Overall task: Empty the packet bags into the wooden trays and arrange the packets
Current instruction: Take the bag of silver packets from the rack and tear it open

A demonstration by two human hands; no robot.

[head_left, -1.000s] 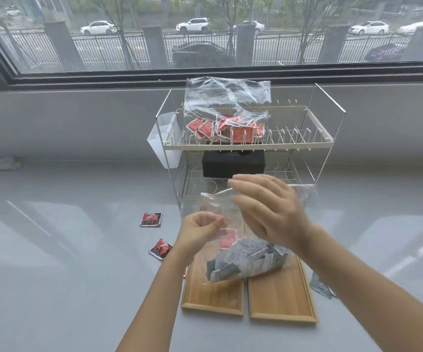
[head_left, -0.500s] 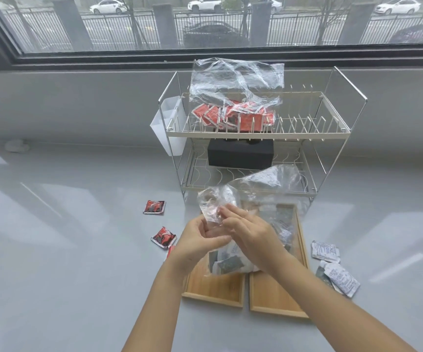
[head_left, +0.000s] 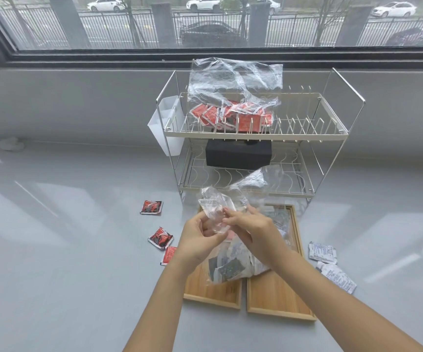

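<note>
Two tiers of rack [head_left: 256, 134] stand on your table [head_left: 65, 250], red packets bagged on top. Two trays [head_left: 279, 298] lie before it, beneath your bag [head_left: 233, 265] of grey packets. Your left hand [head_left: 200, 240] and right hand [head_left: 251, 231] each keep a narrow grip pinching its neck. Loose packets [head_left: 322, 252] lie beside.

Two-tier wire rack [head_left: 253, 134] at back of grey tabletop [head_left: 65, 250], black box [head_left: 238, 155] on lower shelf, white plastic cup [head_left: 167, 128] hung off left end. Window [head_left: 205, 21] behind, parked cars [head_left: 206, 1] outside.
</note>
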